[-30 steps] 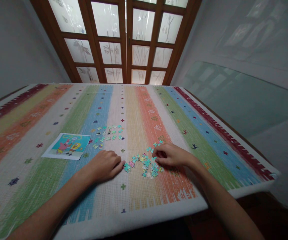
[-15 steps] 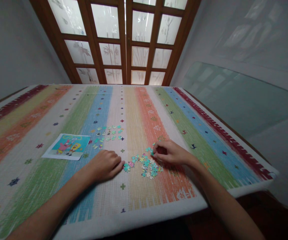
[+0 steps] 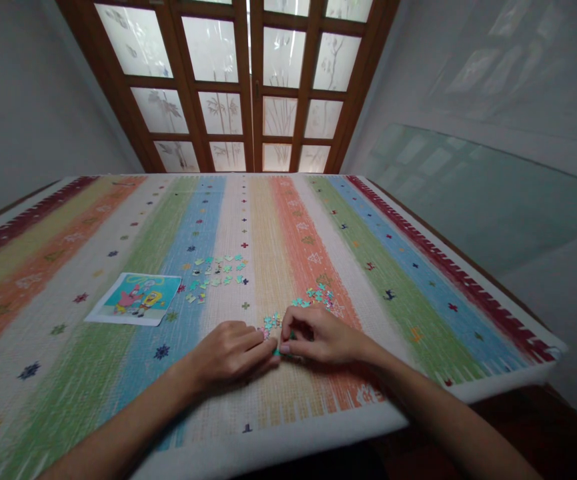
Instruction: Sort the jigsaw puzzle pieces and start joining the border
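Note:
My right hand [image 3: 321,335] is in a pinch low over the table, with a small teal puzzle piece [image 3: 277,352] at its thumb tip. Close beside it, my left hand [image 3: 238,350] has its fingers curled and pressed together, their tips meeting the same spot. What those left fingers hold, if anything, is hidden. Loose puzzle pieces [image 3: 322,293] in teal, pink and yellow lie just beyond my right hand. A few others [image 3: 271,321] show between the two hands. The right hand covers part of this pile.
Several puzzle pieces [image 3: 227,269] are laid out in rough rows farther up. To their left lies a printed cartoon picture [image 3: 168,313]. A striped cloth [image 3: 268,227] covers the table. Wooden doors with frosted panes [image 3: 218,50] stand beyond, and a glass panel [image 3: 468,180] leans at the right wall.
My right hand has come left and nearer to me, meeting my left hand, which has shifted slightly right. Loose pieces now sit farther up beyond the right hand.

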A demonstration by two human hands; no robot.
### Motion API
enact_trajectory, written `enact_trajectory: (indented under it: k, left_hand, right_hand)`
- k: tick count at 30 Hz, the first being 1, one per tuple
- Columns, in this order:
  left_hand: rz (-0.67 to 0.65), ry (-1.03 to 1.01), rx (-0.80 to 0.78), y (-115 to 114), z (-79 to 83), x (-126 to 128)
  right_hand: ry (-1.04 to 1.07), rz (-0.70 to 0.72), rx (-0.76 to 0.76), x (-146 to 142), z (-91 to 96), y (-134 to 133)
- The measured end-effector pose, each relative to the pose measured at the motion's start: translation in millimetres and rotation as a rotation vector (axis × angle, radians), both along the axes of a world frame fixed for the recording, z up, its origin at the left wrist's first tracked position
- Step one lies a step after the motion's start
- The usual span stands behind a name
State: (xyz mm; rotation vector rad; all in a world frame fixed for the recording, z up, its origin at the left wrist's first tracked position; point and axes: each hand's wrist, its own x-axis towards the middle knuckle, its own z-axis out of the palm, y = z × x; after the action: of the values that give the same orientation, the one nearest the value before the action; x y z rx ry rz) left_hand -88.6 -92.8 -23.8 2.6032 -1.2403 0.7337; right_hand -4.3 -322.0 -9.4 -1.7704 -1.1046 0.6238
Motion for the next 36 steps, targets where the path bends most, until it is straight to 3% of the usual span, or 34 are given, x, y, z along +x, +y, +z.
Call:
enact_trajectory:
  k: [5,13,16,22,36]
  left_hand:
    - [0.032,-0.029,-0.002,9,7.6,2]
    - [0.362,0.185,-0.018,88,23.0,24]
    - [0.459,0.286,-0.004,103,22.3,29]
    - [0.511,0.394,0.062,105,20.4,31]
    - [0.534,0.407,0.166,104,10.9,35]
  right_hand:
    - [-0.102,0.028,-0.037,10,4.8,-7]
    - [-0.376,0.057,-0.092,46,11.0,-41]
    - [-0.420,0.049,-0.171,52,7.7,-44]
    - [-0.432,0.045,-0.268,51,4.7,-41]
    - [-0.447,0.089,-0.313,49,6.3,-40]
